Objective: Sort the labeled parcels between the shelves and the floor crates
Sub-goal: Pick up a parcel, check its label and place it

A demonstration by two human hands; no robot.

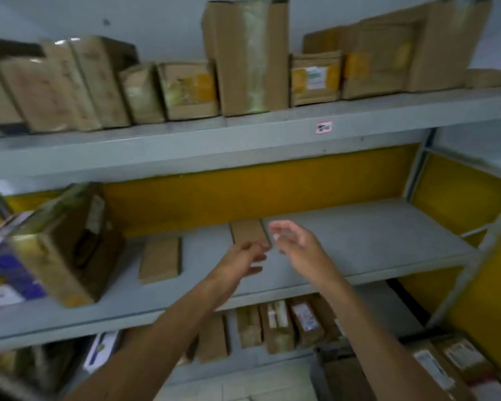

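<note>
**Head view: two bare hands at a small parcel on the middle shelf**

Head camera looks at three grey shelf levels backed with yellow panels; the frame is blurred by motion, so fine print is lost.

Middle shelf (373, 244) carries two flat brown parcels lying down: the small parcel (248, 230) near the back panel, and a second flat parcel (160, 260) to its left, well apart from it; a larger taped box (67, 244) stands tilted at the left end, with a blue-and-white carton (5, 273) beside it.

Left hand (240, 259) reaches to the near end of the small parcel, fingers loosely curled at its edge (whether the grip truly pinches it I cannot tell); right hand (297, 241) hovers just beside the parcel's right side, fingers spread and holding nothing.

Top shelf (243, 134) holds about ten cardboard parcels in a row, one tall box (250, 56) in the middle; a small red-bordered sticker (324, 127) on the shelf edge is unreadable.

Bottom shelf shows about four upright parcels (275, 325) with white labels, none legible.
</note>
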